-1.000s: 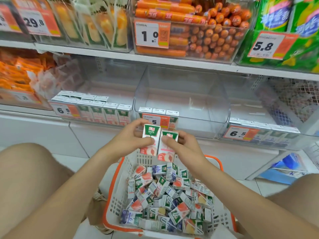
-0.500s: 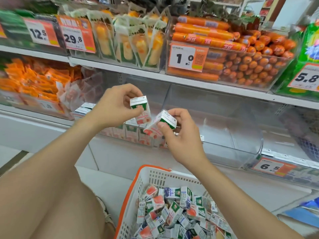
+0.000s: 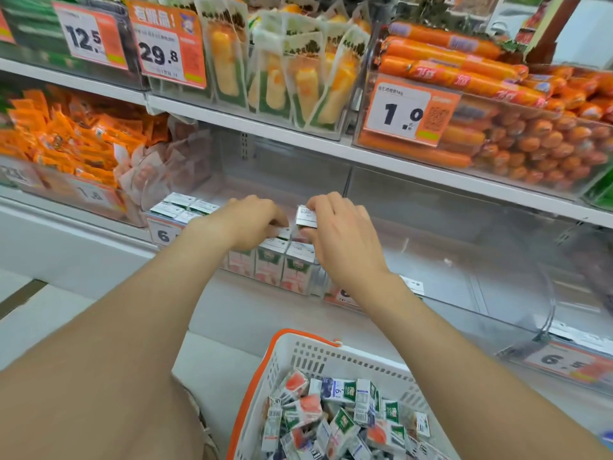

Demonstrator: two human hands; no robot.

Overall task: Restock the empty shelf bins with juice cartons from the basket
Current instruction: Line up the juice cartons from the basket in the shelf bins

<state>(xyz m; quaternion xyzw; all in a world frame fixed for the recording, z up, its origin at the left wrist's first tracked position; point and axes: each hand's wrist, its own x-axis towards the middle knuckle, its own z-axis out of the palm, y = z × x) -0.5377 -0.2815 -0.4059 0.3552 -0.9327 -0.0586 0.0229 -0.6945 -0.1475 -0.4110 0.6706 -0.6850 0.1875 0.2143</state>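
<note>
Both hands are reached into a clear shelf bin [image 3: 335, 277] on the lower shelf. A small juice carton [image 3: 306, 216] is pinched between the fingers and thumb of the right hand [image 3: 341, 240], its barcoded white top turned upward, just above the row of cartons [image 3: 285, 270] already stood upright along the bin's front. The left hand [image 3: 252, 222] is curled downward beside it, fingertips pressed onto the top of another carton [image 3: 282, 232] that is mostly hidden under the fingers; whether that carton is gripped or only touched cannot be told. More cartons are seen lying further left in the same bin, near a price label [image 3: 162, 234] beginning with a 6. To the right a neighbouring clear bin [image 3: 464, 260] is seen with only a few cartons at its front edge. Below, on the floor, a white basket [image 3: 331, 356] with an orange rim is seen, filled with a loose heap of juice cartons [image 3: 335, 419] in green, blue and peach print. On the shelf above, orange sausages [image 3: 497, 104] and a tag reading 1.0 [image 3: 403, 112] are displayed.
</note>
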